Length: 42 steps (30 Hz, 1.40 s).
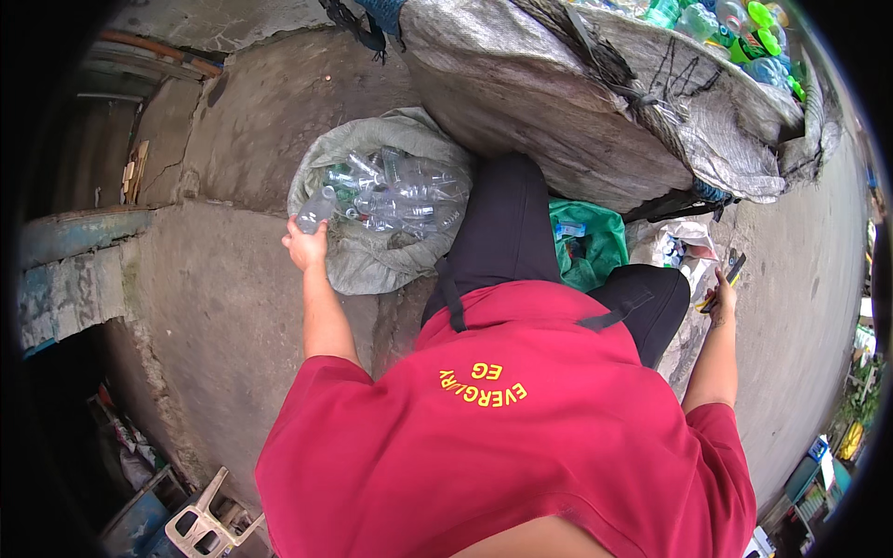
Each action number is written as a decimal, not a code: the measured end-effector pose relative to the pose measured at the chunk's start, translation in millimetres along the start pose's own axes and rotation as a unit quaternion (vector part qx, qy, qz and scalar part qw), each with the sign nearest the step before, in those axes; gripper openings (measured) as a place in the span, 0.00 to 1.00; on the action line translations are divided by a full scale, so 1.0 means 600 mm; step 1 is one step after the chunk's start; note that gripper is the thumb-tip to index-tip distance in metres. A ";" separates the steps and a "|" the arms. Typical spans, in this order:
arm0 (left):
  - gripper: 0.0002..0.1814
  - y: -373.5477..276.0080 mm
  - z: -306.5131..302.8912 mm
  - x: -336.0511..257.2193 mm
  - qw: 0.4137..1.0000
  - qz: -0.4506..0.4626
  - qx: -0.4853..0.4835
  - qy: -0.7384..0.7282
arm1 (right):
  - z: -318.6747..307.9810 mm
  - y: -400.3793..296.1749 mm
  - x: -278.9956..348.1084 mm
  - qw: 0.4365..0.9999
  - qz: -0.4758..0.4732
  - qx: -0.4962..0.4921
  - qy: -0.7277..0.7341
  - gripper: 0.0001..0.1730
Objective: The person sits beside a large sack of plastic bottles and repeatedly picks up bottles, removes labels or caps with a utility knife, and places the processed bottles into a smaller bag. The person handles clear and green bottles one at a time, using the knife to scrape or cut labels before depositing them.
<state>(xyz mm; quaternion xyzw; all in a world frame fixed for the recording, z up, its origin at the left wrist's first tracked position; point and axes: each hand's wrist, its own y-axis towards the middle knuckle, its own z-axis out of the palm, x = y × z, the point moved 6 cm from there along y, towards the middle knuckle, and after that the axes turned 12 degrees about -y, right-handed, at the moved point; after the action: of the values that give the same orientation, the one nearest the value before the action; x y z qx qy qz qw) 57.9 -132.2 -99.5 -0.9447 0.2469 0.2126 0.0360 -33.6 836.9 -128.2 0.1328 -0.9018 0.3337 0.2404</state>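
Note:
My left hand [307, 244] grips a clear plastic bottle [317, 209] at the left rim of a pale woven sack [370, 268]. Inside that sack lie several clear plastic bottles [404, 195], a few of them greenish. Out to the right, my right hand [723, 296] is closed around a utility knife [725, 279] with a dark and yellow body. Near it stands a small white sack [701, 237] with bottle caps [673, 251] in it. Between my knees a green sack [603, 240] holds a piece with a blue label and some dark items.
A very large woven sack [523, 91] full of plastic bottles [757, 42] leans across the top right, tied with rope. Concrete floor [230, 293] surrounds me. A beige plastic chair [202, 523] is at the lower left, near a dark opening with a broken concrete edge [70, 300].

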 end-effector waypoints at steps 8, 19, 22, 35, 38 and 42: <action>0.42 -0.052 0.157 -0.039 0.974 0.079 0.165 0.135 | -0.142 -0.068 -0.049 0.990 0.044 -0.036 -0.130 0.20; 0.19 0.120 0.244 0.184 0.946 -0.138 0.251 0.153 | -0.218 -0.185 -0.052 0.975 0.105 -0.043 -0.193 0.17; 0.22 0.177 0.149 0.253 0.988 0.049 0.040 0.139 | -0.210 -0.199 -0.032 0.974 0.105 -0.048 -0.197 0.18; 0.20 -0.011 -0.065 0.282 0.964 0.007 -0.244 0.106 | -0.127 -0.188 -0.028 0.915 0.096 0.029 -0.391 0.21; 0.22 -0.089 0.128 0.068 0.966 0.242 0.021 -0.091 | -0.123 -0.190 -0.022 0.920 0.090 0.028 -0.380 0.22; 0.44 -0.202 0.282 -0.026 0.898 0.087 0.406 0.147 | -0.109 -0.186 -0.027 0.941 0.089 0.025 -0.327 0.19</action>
<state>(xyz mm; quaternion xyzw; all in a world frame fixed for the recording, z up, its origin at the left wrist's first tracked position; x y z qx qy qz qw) 39.2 10.4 -250.9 -0.8433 0.3955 -0.0449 0.3612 47.2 798.9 -33.4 0.1595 -0.9302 0.3146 -0.1015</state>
